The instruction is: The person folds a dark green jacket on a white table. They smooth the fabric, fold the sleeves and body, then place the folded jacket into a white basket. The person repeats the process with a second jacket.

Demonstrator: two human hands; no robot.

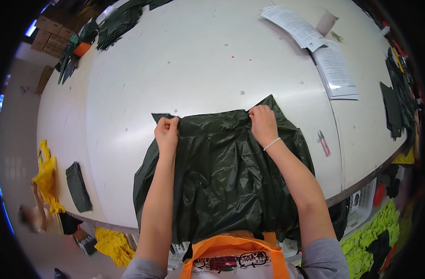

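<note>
A dark green, shiny garment (217, 162) of thin fabric lies spread over the near edge of the white table, its lower part hanging toward me. My left hand (166, 133) pinches its far edge near the left corner, fingers closed on the cloth. Farther right along the same edge, my right hand (264, 123) grips the fabric, with a pointed corner sticking up beyond it. Between the two hands the edge runs nearly straight. To the right of the garment lies a pair of small thread snips (324, 143) with pink handles.
Printed sheets (335, 69) and a white cone-shaped roll (326, 22) lie at the far right. A folded dark stack (78, 187) rests at the left, near a person holding yellow fabric (47, 176). Dark fabric pieces (122, 21) lie far left; lime-green cloth (373, 235) is below the table.
</note>
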